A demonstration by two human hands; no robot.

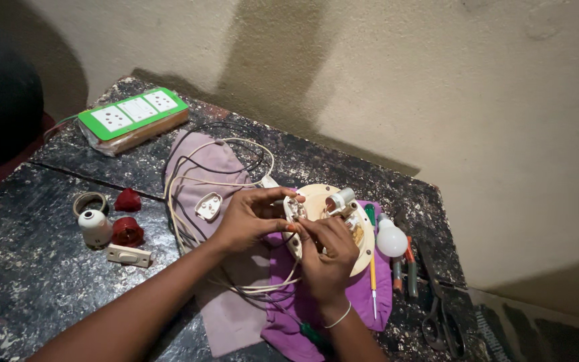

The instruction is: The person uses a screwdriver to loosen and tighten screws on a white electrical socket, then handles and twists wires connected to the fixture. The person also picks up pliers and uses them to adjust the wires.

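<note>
A round cream wooden board [362,249] with a white socket part and a lamp holder [340,200] on it lies on a purple cloth [283,315]. My left hand [249,216] pinches a small white fitting [294,208] at the board's left edge. My right hand [326,253] rests on the board's middle, fingers curled around the same fitting and its wires. White cable [181,201] loops from the board across a mauve cloth [199,164]. A white plug cover [208,206] lies beside my left hand.
A green and white multi-socket strip [134,114] lies at the dark table's far left corner. A white lamp holder [94,226], red caps [127,231], a switch [129,255] sit left. A bulb [391,239], screwdrivers [373,281], scissors [440,315] lie right. The wall stands close behind.
</note>
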